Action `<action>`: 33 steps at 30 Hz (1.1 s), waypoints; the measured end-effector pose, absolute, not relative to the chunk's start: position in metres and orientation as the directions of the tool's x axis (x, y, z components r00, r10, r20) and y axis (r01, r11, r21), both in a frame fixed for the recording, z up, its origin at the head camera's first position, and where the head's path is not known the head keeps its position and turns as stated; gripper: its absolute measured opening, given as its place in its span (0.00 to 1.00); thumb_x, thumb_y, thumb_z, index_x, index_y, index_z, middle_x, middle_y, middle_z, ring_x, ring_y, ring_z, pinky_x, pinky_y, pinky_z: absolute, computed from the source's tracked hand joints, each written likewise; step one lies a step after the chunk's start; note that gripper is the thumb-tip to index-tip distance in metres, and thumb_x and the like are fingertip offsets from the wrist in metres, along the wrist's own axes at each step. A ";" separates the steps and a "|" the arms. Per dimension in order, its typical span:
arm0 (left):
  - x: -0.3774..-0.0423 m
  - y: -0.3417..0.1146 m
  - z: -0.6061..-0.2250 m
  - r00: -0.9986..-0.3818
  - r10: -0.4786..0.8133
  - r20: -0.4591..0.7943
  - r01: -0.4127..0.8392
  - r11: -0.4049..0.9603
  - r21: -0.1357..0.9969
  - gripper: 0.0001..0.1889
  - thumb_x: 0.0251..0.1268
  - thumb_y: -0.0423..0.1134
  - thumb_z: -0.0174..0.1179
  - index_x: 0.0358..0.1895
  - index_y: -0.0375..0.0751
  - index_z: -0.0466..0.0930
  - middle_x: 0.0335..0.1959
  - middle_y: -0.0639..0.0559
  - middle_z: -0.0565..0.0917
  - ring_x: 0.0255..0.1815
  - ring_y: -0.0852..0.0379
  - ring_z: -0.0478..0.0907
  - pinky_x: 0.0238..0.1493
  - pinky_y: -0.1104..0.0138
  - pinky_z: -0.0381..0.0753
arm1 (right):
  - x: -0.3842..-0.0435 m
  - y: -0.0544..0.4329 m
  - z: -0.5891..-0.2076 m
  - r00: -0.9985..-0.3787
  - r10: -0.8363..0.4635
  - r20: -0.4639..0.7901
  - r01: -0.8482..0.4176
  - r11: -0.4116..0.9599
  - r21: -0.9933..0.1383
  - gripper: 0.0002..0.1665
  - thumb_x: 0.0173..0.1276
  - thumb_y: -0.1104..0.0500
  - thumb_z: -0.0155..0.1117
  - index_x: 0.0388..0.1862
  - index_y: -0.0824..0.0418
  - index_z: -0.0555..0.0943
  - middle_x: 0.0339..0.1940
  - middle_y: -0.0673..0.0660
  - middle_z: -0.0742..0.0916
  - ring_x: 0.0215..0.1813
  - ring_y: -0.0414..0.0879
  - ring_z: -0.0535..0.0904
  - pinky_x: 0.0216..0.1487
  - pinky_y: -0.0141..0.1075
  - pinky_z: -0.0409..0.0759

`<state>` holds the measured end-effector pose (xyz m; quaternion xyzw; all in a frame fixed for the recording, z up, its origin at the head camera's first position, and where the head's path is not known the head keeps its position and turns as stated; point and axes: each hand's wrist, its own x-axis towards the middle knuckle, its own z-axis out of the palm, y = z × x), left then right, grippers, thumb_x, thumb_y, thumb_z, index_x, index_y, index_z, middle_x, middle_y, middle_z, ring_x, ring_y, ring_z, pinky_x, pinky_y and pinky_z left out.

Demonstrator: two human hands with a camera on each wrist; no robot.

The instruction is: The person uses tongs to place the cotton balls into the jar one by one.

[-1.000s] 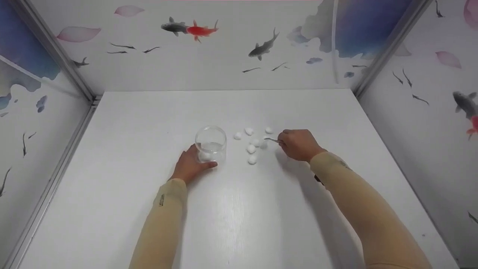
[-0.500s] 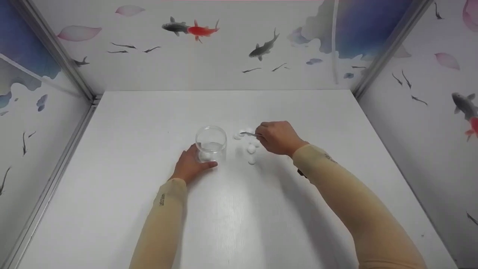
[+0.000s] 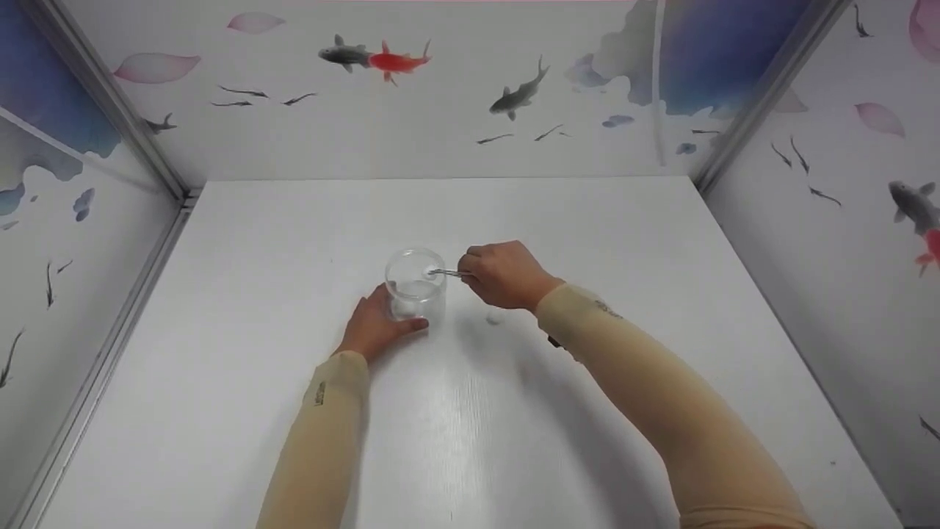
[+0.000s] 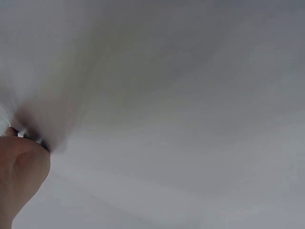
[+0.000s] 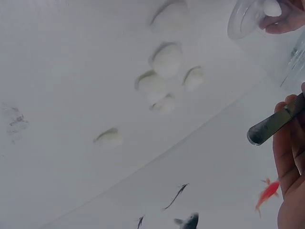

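A clear round jar [image 3: 416,283] stands upright on the white table with white cotton balls [image 3: 404,306] in its bottom. My left hand [image 3: 378,323] grips it from the left, thumb along the near side. In the left wrist view only part of the left hand [image 4: 24,167] shows, against the blurred jar wall. My right hand [image 3: 507,275] pinches metal tweezers [image 3: 452,273], whose tips reach over the jar's mouth with a small white cotton ball [image 3: 429,273] at them. The right wrist view shows the tweezers' rear end [image 5: 269,126] sticking out of the fingers.
Several loose cotton balls [image 5: 167,59] lie on the table right of the jar. Most are hidden under my right hand in the head view, where one cotton ball [image 3: 494,318] shows. Walls printed with fish enclose the table [image 3: 294,220] at the back [image 3: 440,154] and both sides.
My right hand has moved left with the tweezers, from the loose cotton balls to the jar's mouth, bringing one ball along. The left hand and jar have stayed in place.
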<state>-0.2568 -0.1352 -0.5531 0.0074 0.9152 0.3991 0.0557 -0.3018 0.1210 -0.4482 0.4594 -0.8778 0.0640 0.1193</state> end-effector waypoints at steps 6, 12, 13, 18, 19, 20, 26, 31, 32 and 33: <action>-0.257 -0.134 -0.553 -0.994 0.053 -0.096 -0.034 0.686 0.727 0.55 0.49 0.62 0.75 0.77 0.40 0.57 0.73 0.43 0.68 0.75 0.45 0.59 0.79 0.55 0.38 | -0.301 0.127 -0.452 -0.525 -0.805 0.275 -0.839 0.544 -0.010 0.03 0.68 0.61 0.66 0.40 0.56 0.85 0.33 0.49 0.86 0.31 0.43 0.82 0.32 0.39 0.85; -0.256 -0.133 -0.551 -0.993 0.044 -0.112 -0.052 0.680 0.731 0.56 0.49 0.62 0.74 0.78 0.41 0.56 0.75 0.44 0.65 0.77 0.45 0.55 0.79 0.55 0.37 | -0.304 0.148 -0.453 -0.567 -0.776 0.277 -0.810 0.586 -0.015 0.03 0.68 0.60 0.67 0.40 0.56 0.85 0.31 0.49 0.85 0.29 0.42 0.81 0.29 0.39 0.84; -0.256 -0.133 -0.551 -0.992 0.043 -0.116 -0.055 0.683 0.729 0.56 0.50 0.62 0.74 0.78 0.41 0.56 0.75 0.44 0.65 0.77 0.45 0.55 0.79 0.55 0.37 | -0.304 0.153 -0.454 -0.574 -0.771 0.277 -0.805 0.594 -0.016 0.04 0.68 0.60 0.67 0.40 0.57 0.85 0.31 0.49 0.85 0.29 0.43 0.81 0.29 0.39 0.83; -0.257 -0.134 -0.551 -0.991 0.039 -0.126 -0.064 0.688 0.723 0.55 0.51 0.62 0.73 0.78 0.42 0.56 0.75 0.45 0.64 0.77 0.46 0.54 0.79 0.56 0.37 | -0.306 0.182 -0.458 -0.611 -0.742 0.275 -0.776 0.630 -0.024 0.05 0.68 0.61 0.68 0.42 0.58 0.86 0.32 0.50 0.85 0.30 0.44 0.82 0.29 0.41 0.83; -0.257 -0.134 -0.550 -0.991 0.040 -0.127 -0.065 0.684 0.726 0.55 0.50 0.62 0.73 0.78 0.42 0.56 0.75 0.45 0.64 0.78 0.45 0.54 0.79 0.55 0.37 | -0.306 0.189 -0.460 -0.619 -0.735 0.276 -0.769 0.639 -0.026 0.05 0.68 0.61 0.68 0.42 0.58 0.86 0.33 0.51 0.85 0.31 0.44 0.82 0.30 0.41 0.84; -0.257 -0.135 -0.550 -0.991 0.042 -0.126 -0.064 0.680 0.730 0.55 0.50 0.62 0.74 0.78 0.41 0.56 0.75 0.44 0.64 0.78 0.45 0.53 0.79 0.54 0.37 | -0.307 0.195 -0.462 -0.628 -0.727 0.277 -0.761 0.648 -0.025 0.06 0.68 0.61 0.68 0.42 0.58 0.86 0.33 0.51 0.86 0.31 0.45 0.83 0.30 0.41 0.84; -0.256 -0.136 -0.550 -0.992 0.040 -0.119 -0.062 0.672 0.738 0.56 0.50 0.62 0.74 0.77 0.39 0.56 0.75 0.43 0.64 0.77 0.44 0.54 0.79 0.54 0.38 | -0.309 0.231 -0.473 -0.673 -0.688 0.272 -0.718 0.696 -0.015 0.06 0.66 0.61 0.70 0.42 0.59 0.86 0.33 0.52 0.86 0.32 0.45 0.84 0.32 0.42 0.85; -0.256 -0.136 -0.553 -0.992 0.042 -0.116 -0.057 0.680 0.731 0.56 0.49 0.63 0.74 0.78 0.40 0.56 0.75 0.44 0.65 0.77 0.45 0.55 0.79 0.56 0.37 | -0.309 0.251 -0.482 -0.699 -0.666 0.261 -0.693 0.720 -0.018 0.05 0.66 0.62 0.71 0.40 0.59 0.86 0.33 0.52 0.86 0.32 0.46 0.84 0.33 0.42 0.86; -0.256 -0.136 -0.553 -0.992 0.045 -0.115 -0.054 0.681 0.730 0.57 0.49 0.63 0.74 0.78 0.40 0.55 0.75 0.43 0.64 0.77 0.45 0.55 0.79 0.55 0.37 | -0.309 0.254 -0.484 -0.704 -0.662 0.257 -0.688 0.725 -0.017 0.05 0.66 0.62 0.71 0.40 0.59 0.86 0.33 0.52 0.86 0.32 0.46 0.84 0.33 0.42 0.86; -0.256 -0.136 -0.553 -0.992 0.045 -0.116 -0.054 0.683 0.729 0.57 0.49 0.63 0.73 0.78 0.40 0.55 0.75 0.43 0.64 0.77 0.44 0.54 0.79 0.55 0.37 | -0.309 0.256 -0.485 -0.709 -0.657 0.256 -0.684 0.730 -0.019 0.05 0.66 0.62 0.71 0.40 0.59 0.86 0.32 0.52 0.86 0.32 0.46 0.84 0.33 0.42 0.86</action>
